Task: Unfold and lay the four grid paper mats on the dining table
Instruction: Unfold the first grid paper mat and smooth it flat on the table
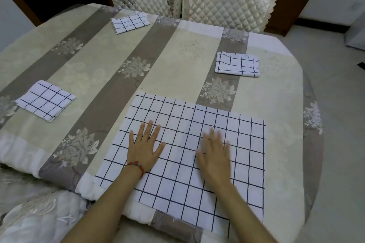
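Near table (280,104) front edge, my left hand (145,147), right hand (214,157) flat, holding nothing, on unfolded mat (245,163); overhang risks slipping off.

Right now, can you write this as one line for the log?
open mat: flat, near edge | left hand: flat on it | right hand: on it, blurred | folded mats: left, far, right
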Motion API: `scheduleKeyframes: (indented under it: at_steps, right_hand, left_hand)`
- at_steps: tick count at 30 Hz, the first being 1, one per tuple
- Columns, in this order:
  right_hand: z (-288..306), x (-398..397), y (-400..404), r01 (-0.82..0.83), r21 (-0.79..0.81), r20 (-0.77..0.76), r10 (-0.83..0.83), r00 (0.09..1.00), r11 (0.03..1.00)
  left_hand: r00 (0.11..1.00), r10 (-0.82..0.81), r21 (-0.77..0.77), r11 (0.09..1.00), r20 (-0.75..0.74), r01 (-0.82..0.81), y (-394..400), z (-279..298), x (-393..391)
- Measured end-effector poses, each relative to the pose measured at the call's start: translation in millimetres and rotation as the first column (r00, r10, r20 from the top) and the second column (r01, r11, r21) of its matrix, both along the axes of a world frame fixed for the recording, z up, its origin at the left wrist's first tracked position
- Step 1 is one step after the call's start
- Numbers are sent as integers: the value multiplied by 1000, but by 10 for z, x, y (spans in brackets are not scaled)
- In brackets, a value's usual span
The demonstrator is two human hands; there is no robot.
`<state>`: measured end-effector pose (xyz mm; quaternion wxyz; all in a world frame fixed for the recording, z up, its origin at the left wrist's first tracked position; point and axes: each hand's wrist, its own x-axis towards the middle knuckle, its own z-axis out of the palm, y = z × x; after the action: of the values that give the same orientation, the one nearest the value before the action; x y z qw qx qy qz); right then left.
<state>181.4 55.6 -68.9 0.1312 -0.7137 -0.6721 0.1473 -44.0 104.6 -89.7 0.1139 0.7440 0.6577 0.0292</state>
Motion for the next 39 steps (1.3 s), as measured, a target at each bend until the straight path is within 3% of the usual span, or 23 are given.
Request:
scheduleKeyframes:
  at_steps: [2,6,8,10,11,12,14,16,17,19,22,25,27,28,30,33,35,37,39]
  right_hand:
    - [-171,-198,-242,-35,4,87,34,996,999]
    - [-265,111,-576,201,-28,150,-195,969,979]
    - [-235,209,-673,235,-18,158,-230,960,972]
    - [-221,212,-690,250,-20,165,-243,956,968]
    - [-226,206,-690,253,-19,167,-246,955,967]
    - [-230,203,-688,255,-16,170,-249,954,967]
    - [-226,204,-684,263,-1,178,-258,950,965]
    - [-230,206,-685,265,-6,180,-260,949,964]
    - [-236,208,-686,263,-5,181,-257,949,965]
    - [-238,208,-687,259,1,177,-255,951,966]
    - [-242,206,-683,258,12,164,-257,952,966]
    - [-250,209,-689,261,19,152,-261,953,965]
    - [-232,212,-686,255,7,147,-253,956,967]
    - [-218,211,-689,252,-2,149,-249,957,968]
    - [-197,209,-690,249,-20,146,-243,959,968]
    - [-172,215,-685,253,-36,154,-245,957,967]
    - [-171,224,-695,238,-55,139,-228,964,970]
    - [-147,226,-686,220,-88,101,-211,972,972]
    - [-103,261,-690,174,-103,34,-171,985,979]
  left_hand:
    - [1000,-1,-7,1000,4,1,2,-3,-4]
    - [1000,1,-29,1000,-7,-1,9,16,-7]
    - [991,133,-66,989,0,-133,31,37,21]
    - [920,393,-109,915,12,-389,106,109,163]
    - [897,441,-95,894,10,-438,138,166,297]
    - [922,388,-46,921,10,-387,162,207,466]
    - [1000,6,-4,1000,24,-6,167,230,863]
    - [940,-342,-98,935,15,341,129,218,1136]
    - [921,-390,-129,913,-6,386,165,198,1160]
    - [956,-289,-120,952,-52,282,358,163,1023]
    - [997,6,-106,994,-73,-13,669,150,557]
    - [966,257,-119,959,-37,-259,686,169,139]
    - [942,336,-86,938,-23,-336,523,180,152]
    - [955,295,-56,954,-29,-296,389,153,245]
    - [998,67,-2,998,-3,-67,63,163,543]
    - [958,-276,-36,961,-73,274,-428,93,901]
    - [938,-327,-99,943,-115,317,-530,58,897]
    - [962,-254,-155,959,-97,238,-504,85,758]
    - [987,-152,-99,984,-45,147,-424,88,612]
